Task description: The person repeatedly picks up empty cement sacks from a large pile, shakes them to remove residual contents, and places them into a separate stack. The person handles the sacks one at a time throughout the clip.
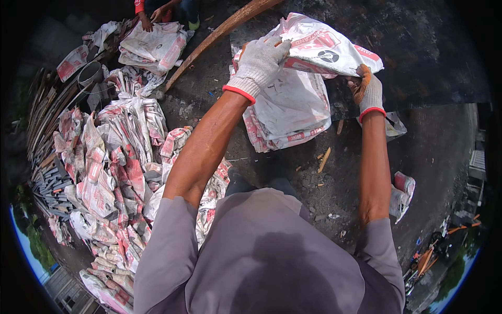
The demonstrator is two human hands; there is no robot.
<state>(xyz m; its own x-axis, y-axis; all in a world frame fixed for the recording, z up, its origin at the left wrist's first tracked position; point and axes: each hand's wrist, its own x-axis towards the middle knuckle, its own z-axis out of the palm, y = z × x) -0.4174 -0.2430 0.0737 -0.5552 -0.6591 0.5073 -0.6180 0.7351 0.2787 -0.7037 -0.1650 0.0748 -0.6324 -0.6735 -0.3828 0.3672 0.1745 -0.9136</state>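
Stretching between the person's knit-gloved left hand (pixel 263 63) and knit-gloved right hand (pixel 367 89), a creased, flattened white-and-red sack (pixel 329 46) is held over the far side of a stack of flat white-and-red sacks (pixel 295 112). Each grip looks closed around an edge. It should handle as light, limp, somewhat slippery; opposite corners seem best to hold.

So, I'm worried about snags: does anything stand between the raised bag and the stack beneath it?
Nothing visible does. The left hand and right hand hold the raised bag over the stack, though the bag hides part of the stack's top.
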